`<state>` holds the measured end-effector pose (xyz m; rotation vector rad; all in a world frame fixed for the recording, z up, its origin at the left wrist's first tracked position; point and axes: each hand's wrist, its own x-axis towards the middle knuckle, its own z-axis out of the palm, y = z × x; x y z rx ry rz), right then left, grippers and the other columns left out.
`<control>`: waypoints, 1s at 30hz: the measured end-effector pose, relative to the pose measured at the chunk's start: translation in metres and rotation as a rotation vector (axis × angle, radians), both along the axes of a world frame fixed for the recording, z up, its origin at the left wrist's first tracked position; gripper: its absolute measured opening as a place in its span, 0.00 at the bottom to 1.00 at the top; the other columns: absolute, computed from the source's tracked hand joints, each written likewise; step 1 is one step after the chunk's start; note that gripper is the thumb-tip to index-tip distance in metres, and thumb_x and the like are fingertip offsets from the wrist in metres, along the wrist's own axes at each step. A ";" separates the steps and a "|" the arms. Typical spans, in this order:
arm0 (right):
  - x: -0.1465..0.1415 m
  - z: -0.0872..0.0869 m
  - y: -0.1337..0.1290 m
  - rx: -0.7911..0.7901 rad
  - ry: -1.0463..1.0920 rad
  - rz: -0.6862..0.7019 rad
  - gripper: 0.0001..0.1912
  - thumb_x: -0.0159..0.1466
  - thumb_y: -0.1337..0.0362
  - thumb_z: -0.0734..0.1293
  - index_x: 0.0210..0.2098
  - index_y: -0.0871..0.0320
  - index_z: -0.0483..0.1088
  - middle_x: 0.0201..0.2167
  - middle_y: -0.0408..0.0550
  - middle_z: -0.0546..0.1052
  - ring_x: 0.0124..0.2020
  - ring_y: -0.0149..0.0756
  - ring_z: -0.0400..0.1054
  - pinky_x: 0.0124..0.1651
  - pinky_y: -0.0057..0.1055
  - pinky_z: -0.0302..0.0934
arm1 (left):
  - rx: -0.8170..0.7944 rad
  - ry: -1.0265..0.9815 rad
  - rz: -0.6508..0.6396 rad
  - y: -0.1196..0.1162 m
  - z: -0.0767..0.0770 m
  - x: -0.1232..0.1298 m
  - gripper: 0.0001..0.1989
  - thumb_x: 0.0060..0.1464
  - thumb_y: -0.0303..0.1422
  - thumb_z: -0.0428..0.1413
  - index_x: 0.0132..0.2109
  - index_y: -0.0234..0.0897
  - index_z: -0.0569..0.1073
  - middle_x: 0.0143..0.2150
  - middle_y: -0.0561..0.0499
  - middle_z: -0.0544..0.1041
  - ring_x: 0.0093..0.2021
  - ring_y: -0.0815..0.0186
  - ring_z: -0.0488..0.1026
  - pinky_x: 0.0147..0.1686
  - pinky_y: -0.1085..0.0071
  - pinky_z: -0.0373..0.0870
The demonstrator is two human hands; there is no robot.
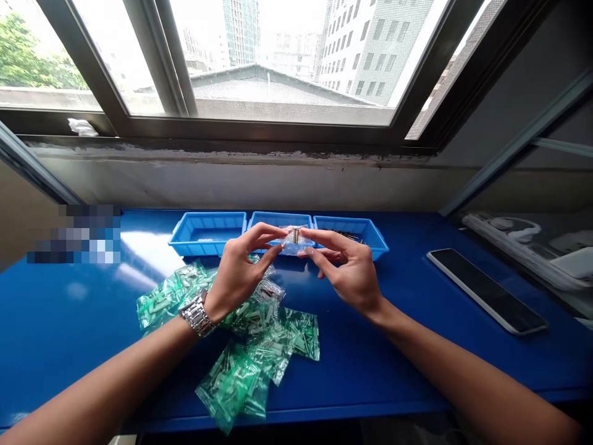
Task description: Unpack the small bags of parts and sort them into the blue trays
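Note:
Between my two hands is a small clear plastic bag (pixel 291 246) with a few thin brass-coloured pieces inside. My left hand (pixel 243 259), with a metal watch (pixel 197 314) on its wrist, pinches the bag's left side between thumb and fingers. On the opposite side, my right hand (pixel 349 266) grips the bag the same way. The bag is held up in front of the blue bins. Below my left hand lies a loose heap of green-tinted clear packets (pixel 241 377), with small white and dark pieces in them.
Three blue bins stand in a row along the back: a left bin (pixel 208 250), a middle bin (pixel 282 217) and a right bin (pixel 377 242) with dark thin pieces. A phone (pixel 486 290) lies at the right on the blue table (pixel 380 383). Behind rises a window (pixel 296 120).

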<state>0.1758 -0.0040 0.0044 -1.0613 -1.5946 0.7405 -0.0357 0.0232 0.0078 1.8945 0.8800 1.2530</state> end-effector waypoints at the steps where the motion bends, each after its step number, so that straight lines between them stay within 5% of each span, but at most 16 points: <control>1: 0.000 0.000 0.000 0.005 -0.006 -0.009 0.18 0.70 0.58 0.72 0.58 0.49 0.79 0.57 0.51 0.81 0.50 0.50 0.81 0.38 0.40 0.82 | -0.001 0.008 -0.003 0.000 0.000 0.000 0.09 0.67 0.34 0.61 0.52 0.38 0.77 0.57 0.43 0.83 0.59 0.55 0.81 0.57 0.57 0.82; 7: 0.002 0.003 0.001 0.011 -0.022 -0.019 0.15 0.69 0.60 0.72 0.54 0.52 0.81 0.52 0.51 0.84 0.41 0.43 0.83 0.34 0.35 0.78 | -0.004 0.019 -0.017 0.001 0.001 0.000 0.08 0.66 0.33 0.62 0.51 0.38 0.78 0.54 0.44 0.83 0.57 0.58 0.82 0.57 0.61 0.81; 12: 0.001 0.004 0.002 -0.132 0.062 0.029 0.16 0.67 0.52 0.75 0.33 0.59 0.79 0.21 0.45 0.78 0.19 0.33 0.72 0.23 0.29 0.68 | -0.180 0.033 -0.098 -0.002 0.005 0.001 0.09 0.67 0.37 0.61 0.40 0.35 0.76 0.30 0.49 0.83 0.30 0.67 0.81 0.31 0.74 0.78; 15: 0.000 0.003 0.003 -0.245 0.120 0.072 0.18 0.67 0.51 0.74 0.31 0.59 0.76 0.16 0.40 0.72 0.15 0.28 0.64 0.19 0.26 0.60 | -0.296 -0.001 -0.111 -0.004 0.009 0.002 0.12 0.66 0.39 0.62 0.37 0.35 0.74 0.20 0.54 0.76 0.19 0.72 0.71 0.20 0.78 0.69; 19: 0.000 0.002 0.004 -0.270 0.159 0.087 0.17 0.68 0.52 0.73 0.31 0.59 0.76 0.15 0.37 0.70 0.14 0.26 0.61 0.18 0.25 0.57 | -0.307 -0.020 -0.093 -0.005 0.010 0.002 0.13 0.65 0.39 0.63 0.35 0.35 0.74 0.17 0.56 0.73 0.16 0.74 0.68 0.17 0.80 0.65; 24: -0.001 0.002 0.003 -0.174 0.133 0.049 0.14 0.67 0.53 0.74 0.36 0.59 0.80 0.21 0.42 0.77 0.14 0.27 0.65 0.17 0.26 0.59 | -0.157 0.003 -0.063 -0.005 0.006 0.002 0.08 0.66 0.36 0.62 0.40 0.35 0.78 0.33 0.47 0.84 0.29 0.67 0.81 0.22 0.78 0.74; 27: 0.000 0.004 0.001 -0.065 0.088 -0.001 0.12 0.69 0.56 0.73 0.46 0.57 0.82 0.40 0.50 0.85 0.23 0.33 0.77 0.23 0.29 0.69 | -0.033 0.020 -0.016 -0.004 0.004 0.001 0.07 0.66 0.34 0.62 0.48 0.38 0.79 0.50 0.44 0.85 0.49 0.60 0.84 0.37 0.71 0.83; 30: 0.001 0.007 0.000 -0.004 0.039 -0.013 0.14 0.70 0.59 0.72 0.54 0.53 0.81 0.52 0.52 0.83 0.36 0.40 0.83 0.34 0.33 0.76 | 0.033 0.018 0.001 -0.003 0.004 0.001 0.11 0.67 0.33 0.62 0.54 0.40 0.78 0.56 0.45 0.83 0.57 0.59 0.81 0.53 0.64 0.82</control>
